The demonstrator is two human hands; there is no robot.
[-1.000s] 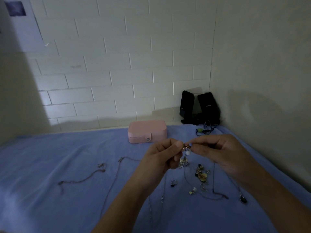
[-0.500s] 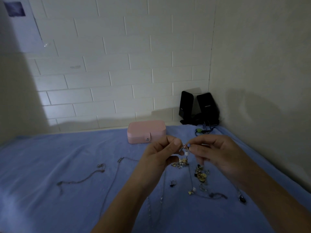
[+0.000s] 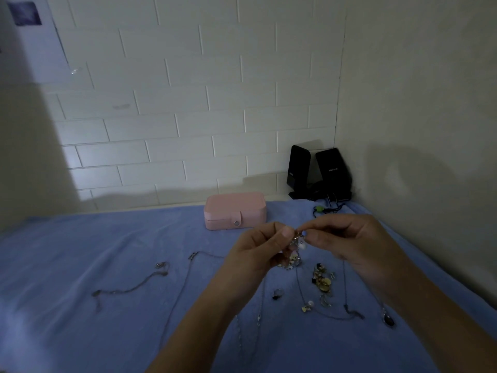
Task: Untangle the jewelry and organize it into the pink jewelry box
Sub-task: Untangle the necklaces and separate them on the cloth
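A tangled jewelry cluster [image 3: 295,253] with a pearl and small charms hangs between my hands above the blue cloth. My left hand [image 3: 259,249] pinches it from the left, my right hand [image 3: 347,239] pinches it from the right, fingertips almost touching. The pink jewelry box [image 3: 234,210] sits closed behind them, near the wall. Loose pieces lie on the cloth: a chain [image 3: 129,288] at left, a long necklace [image 3: 185,286], a pile of earrings [image 3: 324,281], a small ring [image 3: 277,293] and a dark pendant [image 3: 388,320] under my right forearm.
The blue cloth [image 3: 80,265] covers the whole surface. Two black speakers [image 3: 320,173] with a cable and green plug [image 3: 320,209] stand in the back right corner. Walls close in behind and on the right.
Both hands stay together on the tangle, shifting only slightly; the charms hanging below them have swung a little.
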